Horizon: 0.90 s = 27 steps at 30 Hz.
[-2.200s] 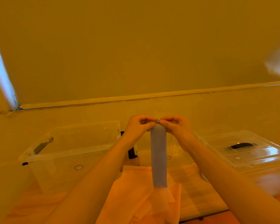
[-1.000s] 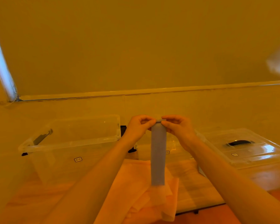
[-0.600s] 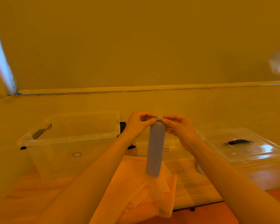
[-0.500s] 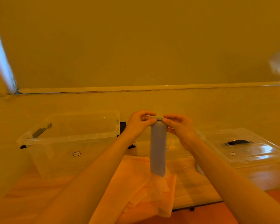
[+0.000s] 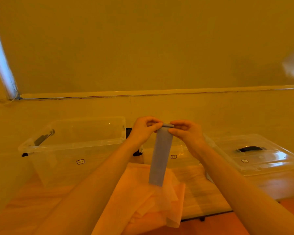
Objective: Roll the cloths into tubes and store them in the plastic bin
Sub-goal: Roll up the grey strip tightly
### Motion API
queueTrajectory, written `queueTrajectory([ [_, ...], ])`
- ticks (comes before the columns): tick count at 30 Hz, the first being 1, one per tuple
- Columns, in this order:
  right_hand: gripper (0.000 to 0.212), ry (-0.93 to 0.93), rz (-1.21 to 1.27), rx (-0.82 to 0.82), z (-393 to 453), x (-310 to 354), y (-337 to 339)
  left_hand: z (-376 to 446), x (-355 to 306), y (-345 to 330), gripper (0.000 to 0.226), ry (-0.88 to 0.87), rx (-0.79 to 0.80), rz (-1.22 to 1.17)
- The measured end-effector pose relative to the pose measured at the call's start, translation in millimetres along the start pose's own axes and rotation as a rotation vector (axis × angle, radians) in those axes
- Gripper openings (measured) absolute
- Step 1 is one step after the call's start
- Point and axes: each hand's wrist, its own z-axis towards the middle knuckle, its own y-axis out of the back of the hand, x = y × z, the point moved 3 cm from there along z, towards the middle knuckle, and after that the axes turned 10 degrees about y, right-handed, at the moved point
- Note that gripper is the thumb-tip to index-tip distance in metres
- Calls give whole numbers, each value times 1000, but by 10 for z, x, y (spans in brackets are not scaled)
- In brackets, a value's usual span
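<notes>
A narrow grey-blue cloth (image 5: 160,156) hangs down in mid-air, its top end wound into a thin roll. My left hand (image 5: 145,129) pinches the roll's left end and my right hand (image 5: 185,133) pinches its right end, both raised above the table. Below the strip's free end lies a pile of pale orange cloths (image 5: 148,200). An open clear plastic bin (image 5: 71,145) stands to the left behind my left arm.
A second clear bin (image 5: 180,155) stands behind the hanging cloth, partly hidden. A clear lid with a black handle (image 5: 255,153) lies at the right. A wall runs close behind the wooden table (image 5: 204,197).
The hanging part of the grey-blue cloth has grown shorter as its top is rolled up between my fingers. The strip swayed slightly. Both hands have stayed at about the same height.
</notes>
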Motion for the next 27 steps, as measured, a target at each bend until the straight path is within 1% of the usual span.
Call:
queueTrajectory([
  [11, 30, -8, -42, 38, 43, 6, 17, 14, 24, 11, 16, -40, 8, -19],
  [16, 31, -63, -38, 31, 36, -22, 21, 24, 22, -8, 17, -72, 25, -12],
  [20, 23, -99, 12, 34, 6, -10, 10, 33, 40, -11, 19, -80, 20, -16],
  [24, 12, -75, 30, 21, -4, 1, 7, 20, 62, -15, 24, -82, 14, -11],
  [27, 11, -64, 32, 18, 6, -2, 19, 5, 65, -28, 16, -33, 46, -11],
])
